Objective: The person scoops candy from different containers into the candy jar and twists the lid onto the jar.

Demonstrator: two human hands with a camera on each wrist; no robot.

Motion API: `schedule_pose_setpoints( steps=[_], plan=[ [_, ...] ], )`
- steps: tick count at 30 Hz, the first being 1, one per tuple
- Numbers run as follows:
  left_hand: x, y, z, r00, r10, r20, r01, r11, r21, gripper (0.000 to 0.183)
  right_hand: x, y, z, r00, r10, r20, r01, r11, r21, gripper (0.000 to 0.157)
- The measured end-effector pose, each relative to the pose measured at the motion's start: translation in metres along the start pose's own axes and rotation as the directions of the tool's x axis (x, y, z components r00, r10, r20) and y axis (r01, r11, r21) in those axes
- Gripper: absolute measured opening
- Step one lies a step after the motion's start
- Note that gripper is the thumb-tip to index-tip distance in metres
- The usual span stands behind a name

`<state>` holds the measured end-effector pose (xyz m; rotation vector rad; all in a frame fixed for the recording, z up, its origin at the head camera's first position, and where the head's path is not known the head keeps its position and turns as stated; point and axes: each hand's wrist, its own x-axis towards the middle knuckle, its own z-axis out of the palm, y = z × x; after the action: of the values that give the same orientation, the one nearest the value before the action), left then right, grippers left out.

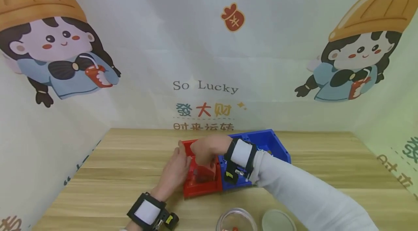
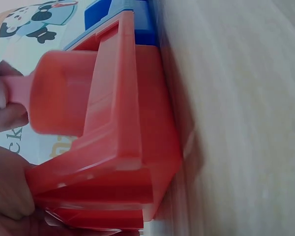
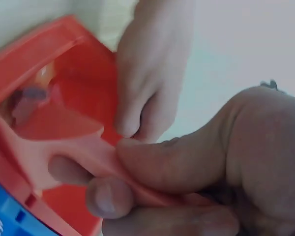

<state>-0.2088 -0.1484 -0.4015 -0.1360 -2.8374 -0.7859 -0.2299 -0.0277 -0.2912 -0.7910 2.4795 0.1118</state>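
Note:
A red plastic storage bin (image 1: 202,189) stands on the wooden table. My left hand (image 1: 176,168) grips its left side wall, thumb over the rim in the right wrist view. In my right hand (image 1: 209,148) is the handle of a coral-pink scoop (image 2: 64,93), pinched between thumb and curled fingers. The scoop's cup is down inside the bin, close to its front wall. Several small pieces (image 3: 34,96) show at the bin's end beyond the scoop in the right wrist view; their kind is blurred.
Blue bins (image 1: 275,145) adjoin the red one on the right, with small items inside. Nearer me stand a clear round jar (image 1: 236,212) with a few reddish pieces and a pale round lid (image 1: 278,220). A printed cloth (image 1: 209,57) hangs behind the table.

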Motion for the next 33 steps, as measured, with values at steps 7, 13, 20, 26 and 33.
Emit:
schedule_pose_setpoints(
  steps=[7,13,20,26,33],
  plan=[
    [-0.002,0.0,0.002,1.0,0.025,-0.013,-0.024,0.999,0.02,0.06,0.01,0.025,-0.006,0.999,0.007,0.046,-0.023,0.937,0.348,0.023],
    [-0.001,0.003,0.0,1.0,-0.016,0.015,0.015,1.0,0.015,0.065,0.01,0.052,-0.003,0.997,0.018,0.069,-0.051,0.856,0.514,0.034],
    [-0.002,0.001,0.002,1.0,0.008,-0.016,-0.007,0.999,0.031,0.062,0.008,0.059,0.01,0.99,-0.02,0.137,-0.089,0.667,0.74,0.031],
    [-0.002,0.002,0.002,1.0,0.007,-0.008,-0.007,1.0,0.015,0.062,0.004,0.046,0.024,0.98,-0.045,0.196,-0.147,0.504,0.851,0.036],
    [0.0,0.003,-0.001,0.998,0.031,-0.046,-0.029,0.999,0.037,0.06,0.006,0.028,0.042,0.991,-0.034,0.131,-0.124,0.167,0.978,0.028]
  ],
)
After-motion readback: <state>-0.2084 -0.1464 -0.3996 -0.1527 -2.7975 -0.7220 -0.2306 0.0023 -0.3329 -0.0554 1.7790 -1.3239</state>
